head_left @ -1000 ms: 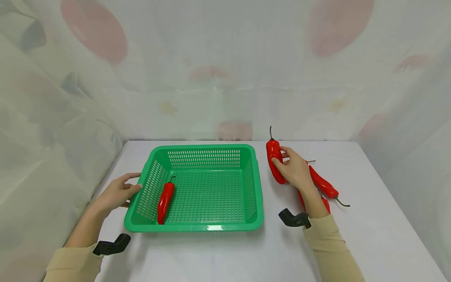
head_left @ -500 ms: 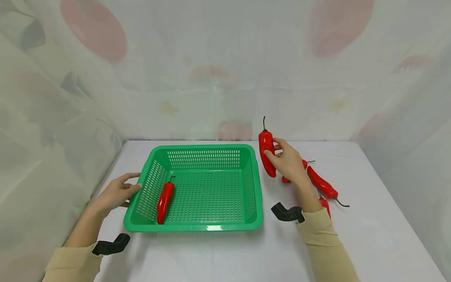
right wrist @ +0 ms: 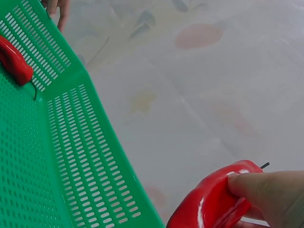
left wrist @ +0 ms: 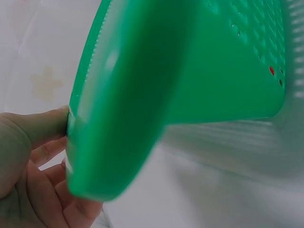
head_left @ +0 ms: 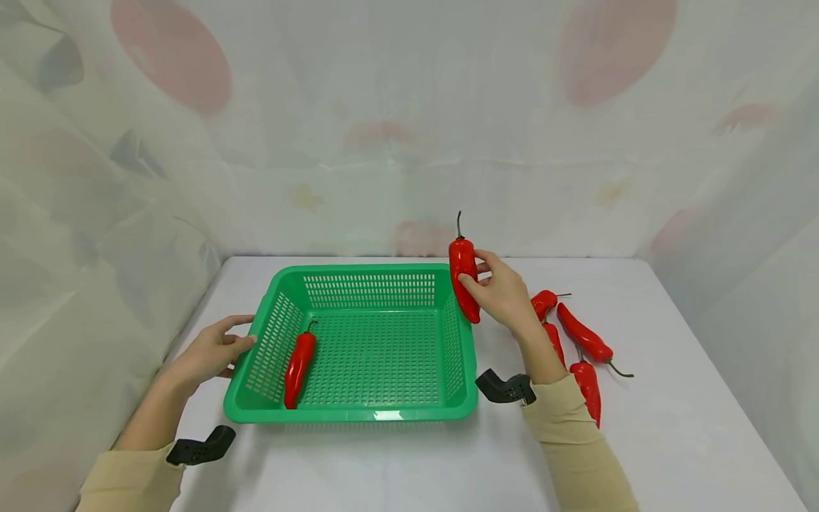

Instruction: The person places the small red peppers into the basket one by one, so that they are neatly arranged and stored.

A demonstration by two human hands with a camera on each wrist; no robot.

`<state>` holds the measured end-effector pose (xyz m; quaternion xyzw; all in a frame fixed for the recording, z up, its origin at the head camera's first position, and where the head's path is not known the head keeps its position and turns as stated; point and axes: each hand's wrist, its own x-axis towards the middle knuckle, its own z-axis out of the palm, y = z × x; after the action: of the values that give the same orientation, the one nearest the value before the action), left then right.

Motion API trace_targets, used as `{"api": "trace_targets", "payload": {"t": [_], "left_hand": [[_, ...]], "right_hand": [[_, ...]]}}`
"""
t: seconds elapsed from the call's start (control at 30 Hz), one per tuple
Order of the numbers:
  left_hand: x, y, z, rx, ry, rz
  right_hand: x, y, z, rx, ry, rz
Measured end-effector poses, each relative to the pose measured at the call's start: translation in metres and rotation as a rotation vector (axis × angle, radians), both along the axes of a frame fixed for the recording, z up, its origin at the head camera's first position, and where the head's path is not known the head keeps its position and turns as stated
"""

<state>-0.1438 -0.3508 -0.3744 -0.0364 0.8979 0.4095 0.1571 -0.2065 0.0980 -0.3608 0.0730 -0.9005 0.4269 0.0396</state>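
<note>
My right hand [head_left: 505,290] pinches a red chili pepper [head_left: 463,270] between thumb and fingers, its green stem pointing up. This pepper overlaps the right rim of a green plastic basket [head_left: 377,414] in the head view. In the right wrist view the thumb lies across the held pepper [right wrist: 209,199]. My left hand [head_left: 214,350] holds the basket's left rim. The left wrist view shows its thumb against the rim's edge [left wrist: 78,147], with the other fingers lower down. Inside the basket, at its left side, lies another red pepper [head_left: 299,370].
Several more red peppers lie on the white table right of the basket, among them one pepper [head_left: 584,334] with its stem toward the front right and another pepper [head_left: 587,390] beside the right sleeve. A patterned pale sheet [head_left: 397,142] stands behind the table and along its sides.
My right hand has lifted the pepper and moved it left, from beside the basket to its right rim. More peppers on the table show now. The left hand stays on the rim.
</note>
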Motion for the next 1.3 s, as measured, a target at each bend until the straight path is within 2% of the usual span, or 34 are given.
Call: {"api": "trace_targets", "payload": {"t": [0.73, 1.13, 1.3], "left_hand": [[-0.001, -0.002, -0.004, 0.002, 0.008, 0.003], [-0.001, -0.002, -0.003, -0.012, 0.004, 0.007], [-0.001, -0.002, -0.003, -0.011, 0.008, 0.001]], "right_hand": [[0.002, -0.047, -0.004, -0.066, -0.058, 0.119], [0.005, -0.070, -0.010, -0.139, -0.145, 0.114], [0.006, -0.078, -0.014, -0.130, -0.154, 0.135]]}}
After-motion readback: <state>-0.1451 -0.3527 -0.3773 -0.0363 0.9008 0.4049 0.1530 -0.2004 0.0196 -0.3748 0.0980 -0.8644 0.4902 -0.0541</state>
